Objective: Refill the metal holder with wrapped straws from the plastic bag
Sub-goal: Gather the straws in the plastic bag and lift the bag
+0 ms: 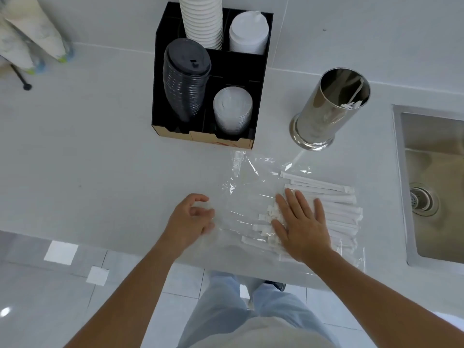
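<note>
We are pressing our right hand [300, 226] flat, fingers spread, onto the straws [336, 209], gripping nothing. Our left hand [189, 221] is hovering just beside the bag [247, 187], fingers loosely curled and apart, its fingertips at the bag's left edge; whether they are touching the plastic we cannot tell. The straws are lying in a loose pile near the counter's [100, 159] front edge, some still under the clear bag, others sticking out to the right toward the sink [431, 187]. The bag is lying crumpled and flat on the counter, reaching back toward the organizer [208, 79]. The holder [326, 111] is standing upright behind the straws, well apart from them, between the organizer and the sink, with a few straws inside it. The organizer, toward the back edge, is holding stacks of cups [202, 21] and lids [185, 79].
</note>
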The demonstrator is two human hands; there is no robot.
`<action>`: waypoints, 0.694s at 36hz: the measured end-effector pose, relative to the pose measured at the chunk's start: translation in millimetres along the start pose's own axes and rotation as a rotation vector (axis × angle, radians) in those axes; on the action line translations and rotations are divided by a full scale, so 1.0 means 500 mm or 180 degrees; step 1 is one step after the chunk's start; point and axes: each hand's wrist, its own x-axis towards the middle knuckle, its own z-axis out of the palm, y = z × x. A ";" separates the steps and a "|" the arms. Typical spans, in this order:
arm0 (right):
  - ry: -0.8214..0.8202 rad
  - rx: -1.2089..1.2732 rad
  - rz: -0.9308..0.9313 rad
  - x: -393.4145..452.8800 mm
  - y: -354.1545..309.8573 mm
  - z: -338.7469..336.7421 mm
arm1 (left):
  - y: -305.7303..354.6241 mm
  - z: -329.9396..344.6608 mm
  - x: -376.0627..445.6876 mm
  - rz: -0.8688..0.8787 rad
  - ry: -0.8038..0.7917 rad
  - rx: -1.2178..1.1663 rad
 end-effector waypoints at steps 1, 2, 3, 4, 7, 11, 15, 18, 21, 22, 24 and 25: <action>-0.0012 -0.0002 -0.0007 0.000 0.000 -0.003 | -0.004 0.001 -0.006 -0.0033 0.0016 -0.0114; -0.0019 0.0010 -0.0018 0.001 0.000 -0.005 | -0.010 0.002 -0.013 -0.0053 0.0023 -0.0238; -0.0011 0.0030 -0.0035 0.001 0.002 -0.009 | -0.017 0.005 -0.021 -0.0072 0.0019 -0.0379; 0.0002 0.0058 -0.0044 0.002 0.003 -0.013 | -0.024 0.006 -0.028 -0.0098 -0.0004 -0.0487; 0.0074 0.0208 -0.0079 0.008 0.014 -0.036 | -0.048 0.013 -0.051 -0.0203 -0.0018 -0.0648; 0.0212 0.0359 -0.0138 0.024 0.052 -0.069 | -0.074 0.024 -0.080 -0.0485 0.0012 -0.1289; 0.0160 0.0463 -0.0018 0.046 0.101 -0.091 | -0.094 0.042 -0.100 -0.0659 0.0107 -0.1685; 0.0125 0.0422 0.0108 0.064 0.136 -0.108 | -0.099 0.058 -0.116 -0.0707 0.0163 -0.1988; 0.0170 0.0596 0.0202 0.084 0.164 -0.121 | -0.103 0.080 -0.131 -0.0722 0.0134 -0.2180; 0.0183 0.0680 0.0232 0.091 0.170 -0.125 | -0.107 0.088 -0.134 -0.0744 0.0117 -0.2246; 0.0141 0.0802 0.0317 0.108 0.181 -0.132 | -0.114 0.106 -0.139 -0.0794 0.0091 -0.2320; 0.0082 0.0830 0.0368 0.116 0.186 -0.136 | -0.116 0.115 -0.143 -0.0796 0.0067 -0.2314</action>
